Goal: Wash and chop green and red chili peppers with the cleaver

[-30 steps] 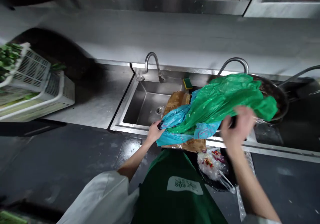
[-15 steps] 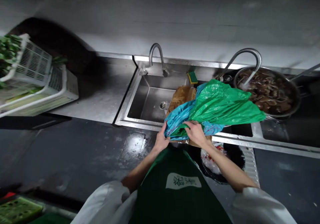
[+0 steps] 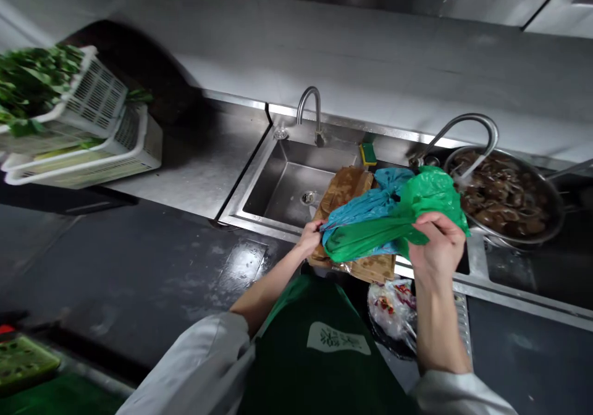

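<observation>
In my right hand (image 3: 438,245) the fingers pinch a green plastic bag (image 3: 428,196), whose body is stretched out toward the left. My left hand (image 3: 311,238) grips the edge of a blue plastic bag (image 3: 359,211), at the left end of the bundle. The two bags lie one against the other, the green partly over the blue. Under them is flattened brown cardboard (image 3: 345,189), wet in patches, resting across the sink's front rim. What is inside the bags, if anything, is hidden.
A steel sink (image 3: 296,183) has a curved tap (image 3: 309,103); a sponge (image 3: 368,154) sits behind it. At right, a second tap runs into a pot of brown pieces (image 3: 504,199). Baskets of greens (image 3: 99,94) stand left. A black-lined bin (image 3: 393,316) holds waste below.
My right hand has moved right and up, pulling the green bag out into a stretched band. My left hand stays at the blue bag's edge. The view has shifted slightly.
</observation>
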A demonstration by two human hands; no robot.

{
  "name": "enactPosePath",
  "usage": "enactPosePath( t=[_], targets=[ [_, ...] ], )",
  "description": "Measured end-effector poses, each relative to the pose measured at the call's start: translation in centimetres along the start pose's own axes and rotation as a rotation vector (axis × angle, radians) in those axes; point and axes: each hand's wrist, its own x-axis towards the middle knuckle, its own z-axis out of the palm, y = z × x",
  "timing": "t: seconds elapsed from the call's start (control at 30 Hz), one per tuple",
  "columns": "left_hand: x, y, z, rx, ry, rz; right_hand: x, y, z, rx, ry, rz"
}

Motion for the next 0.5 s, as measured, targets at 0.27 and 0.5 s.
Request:
enactPosePath(
  t=[0.27, 0.5],
  targets=[
    [2.5, 2.2, -3.0, 0.505, 0.071, 0.221, -0.3, 0.7, -0.6, -0.177, -0.193, -0.048],
    [4.4, 1.6, -1.6, 0.866, 0.116, 0.054, 3.9, -1.6, -1.6, 0.020, -0.050, -0.114]
  ],
)
